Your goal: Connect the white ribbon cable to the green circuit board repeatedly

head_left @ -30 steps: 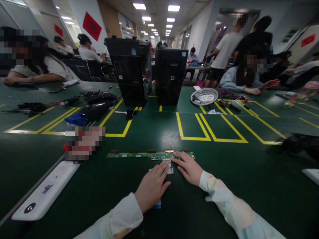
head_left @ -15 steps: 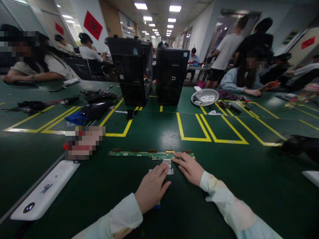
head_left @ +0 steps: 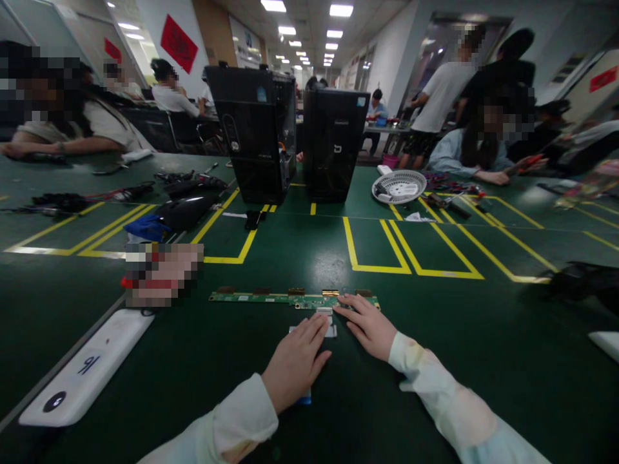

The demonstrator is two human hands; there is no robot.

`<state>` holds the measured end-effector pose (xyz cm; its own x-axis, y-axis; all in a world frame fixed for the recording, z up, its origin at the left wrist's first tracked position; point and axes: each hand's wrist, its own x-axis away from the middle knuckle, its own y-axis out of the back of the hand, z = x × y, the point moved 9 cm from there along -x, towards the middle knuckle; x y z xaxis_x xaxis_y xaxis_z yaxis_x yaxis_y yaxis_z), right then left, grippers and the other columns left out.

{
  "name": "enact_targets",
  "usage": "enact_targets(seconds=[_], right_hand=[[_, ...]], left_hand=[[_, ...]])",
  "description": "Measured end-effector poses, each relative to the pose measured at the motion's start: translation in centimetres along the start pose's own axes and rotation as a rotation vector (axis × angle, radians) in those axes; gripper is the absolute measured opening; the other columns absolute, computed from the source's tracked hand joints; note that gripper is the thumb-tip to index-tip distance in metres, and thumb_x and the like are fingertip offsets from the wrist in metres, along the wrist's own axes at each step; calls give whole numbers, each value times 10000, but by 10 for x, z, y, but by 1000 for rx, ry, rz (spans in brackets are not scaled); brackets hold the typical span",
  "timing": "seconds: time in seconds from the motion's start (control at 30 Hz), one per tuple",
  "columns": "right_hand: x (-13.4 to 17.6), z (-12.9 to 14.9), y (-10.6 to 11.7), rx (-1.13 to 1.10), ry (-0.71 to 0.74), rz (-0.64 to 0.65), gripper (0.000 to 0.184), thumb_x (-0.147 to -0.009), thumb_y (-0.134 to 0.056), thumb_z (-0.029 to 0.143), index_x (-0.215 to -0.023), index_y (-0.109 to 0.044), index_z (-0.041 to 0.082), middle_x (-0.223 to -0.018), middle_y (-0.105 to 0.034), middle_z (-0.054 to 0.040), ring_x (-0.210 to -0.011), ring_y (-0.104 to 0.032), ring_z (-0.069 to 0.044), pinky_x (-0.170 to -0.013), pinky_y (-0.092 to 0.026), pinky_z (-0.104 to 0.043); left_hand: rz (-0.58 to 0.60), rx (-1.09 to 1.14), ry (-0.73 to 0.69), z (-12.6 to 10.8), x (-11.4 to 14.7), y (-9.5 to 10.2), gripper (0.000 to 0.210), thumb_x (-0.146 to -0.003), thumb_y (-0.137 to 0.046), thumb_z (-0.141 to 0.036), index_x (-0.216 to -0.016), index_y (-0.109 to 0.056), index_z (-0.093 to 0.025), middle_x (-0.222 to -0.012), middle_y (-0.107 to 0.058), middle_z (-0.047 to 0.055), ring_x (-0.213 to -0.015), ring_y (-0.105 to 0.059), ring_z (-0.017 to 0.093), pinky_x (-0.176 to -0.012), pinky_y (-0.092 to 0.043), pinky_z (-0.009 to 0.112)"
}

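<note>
We see a long, narrow green circuit board lying flat on the dark green table, straight ahead of us and close to the near edge. From its lower edge a flat white ribbon cable runs toward us; its far end meets the board, and a small blue tip of it shows under our left wrist.

Our left hand lies palm down on the cable, fingers straight and close together, pressing it flat onto the table. It grips nothing. Our right hand also lies flat, fingers loosely spread, with the fingertips resting on the right end of the board, just beside the spot where the cable joins it. Nothing is pinched there either. The 2 hands sit near each other with the cable between them.

To the left, a long white panel lies slanted on the table, with a blurred patch beyond it. Farther back stand 2 black computer cases, side by side and upright. Right of them sits a round white basket; something pale lies in it, but we cannot tell what. Yellow tape lines mark out boxes on the table. Other people sit and stand around the far edges.
</note>
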<state>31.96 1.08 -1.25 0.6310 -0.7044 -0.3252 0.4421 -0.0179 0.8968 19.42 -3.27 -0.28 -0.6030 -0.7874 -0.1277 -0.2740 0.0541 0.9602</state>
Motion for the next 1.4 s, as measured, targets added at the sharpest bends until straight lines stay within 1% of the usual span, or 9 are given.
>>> enact_targets(seconds=[0.2, 0.3, 0.47, 0.6, 0.83, 1.07, 1.17, 1.3, 1.4], right_hand=[[0, 0, -1, -19, -9, 8, 437, -916, -414, 174, -1341, -503, 223, -1394, -476, -107, -1320, -390, -250, -1091, -341, -532], [0, 0, -1, -14, -2, 13, 435, -915, -414, 172, -1338, -506, 213, -1392, -476, -110, -1324, -384, -247, -1097, -335, -525], [0, 0, -1, -11, 4, 30, 443, -914, -415, 168, -1348, -494, 206, -1406, -461, -109, -1335, -367, -247, -1108, -319, -521], [0, 0, 0, -22, 4, 37, 446, -905, -421, 164, -1342, -501, 206, -1404, -462, -118, -1334, -367, -244, -1104, -321, -523], [0, 0, -1, -27, -6, 46, 447, -903, -421, 161, -1341, -501, 206, -1405, -462, -113, -1330, -370, -242, -1108, -313, -524], [-1, 0, -1, -19, 2, 42, 474, -887, -395, 120, -1343, -497, 197, -1399, -467, -109, -1322, -376, -238, -1102, -323, -514], [-1, -1, -2, -15, -5, 39, 480, -883, -390, 118, -1344, -495, 199, -1399, -466, -108, -1322, -377, -236, -1102, -322, -513], [0, -2, -3, 0, -8, 32, 473, -887, -389, 128, -1341, -499, 204, -1396, -469, -109, -1318, -388, -239, -1100, -325, -514], [0, -3, -2, 9, 1, 14, 467, -898, -365, 126, -1342, -494, 198, -1390, -474, -116, -1317, -394, -235, -1096, -336, -508]], left_hand=[[2, -4, -11, 1, -1, -2, 514, -958, -376, -360, -1435, -334, -174, -1458, -435, 103, -1337, -402, 226, -1079, -386, 416], [34, -3, -29, 6, -2, -3, 511, -958, -379, -363, -1434, -339, -181, -1465, -427, 98, -1328, -415, 225, -1074, -390, 405], [89, 14, -107, 11, -5, 2, 486, -968, -359, -348, -1433, -346, -205, -1478, -415, 60, -1339, -399, 197, -1090, -364, 374], [98, 20, -139, 11, -9, 6, 473, -968, -361, -342, -1419, -367, -197, -1471, -426, 55, -1332, -407, 186, -1092, -359, 361], [82, -16, -99, 7, -8, 1, 490, -955, -394, -346, -1412, -381, -170, -1459, -438, 82, -1332, -409, 207, -1093, -358, 371], [52, -8, 7, 8, -6, -3, 515, -950, -388, -396, -1422, -372, -190, -1460, -434, 93, -1299, -450, 250, -1006, -454, 413], [38, 7, 6, 5, -6, -2, 506, -950, -388, -380, -1417, -381, -185, -1453, -443, 98, -1304, -445, 248, -1023, -441, 419], [19, 23, -6, 6, -6, -3, 527, -952, -375, -415, -1423, -371, -179, -1457, -438, 94, -1313, -435, 249, -1036, -436, 423], [-55, 33, -55, 12, -9, 7, 516, -963, -348, -408, -1426, -364, -180, -1469, -423, 80, -1354, -377, 220, -1092, -374, 410]])
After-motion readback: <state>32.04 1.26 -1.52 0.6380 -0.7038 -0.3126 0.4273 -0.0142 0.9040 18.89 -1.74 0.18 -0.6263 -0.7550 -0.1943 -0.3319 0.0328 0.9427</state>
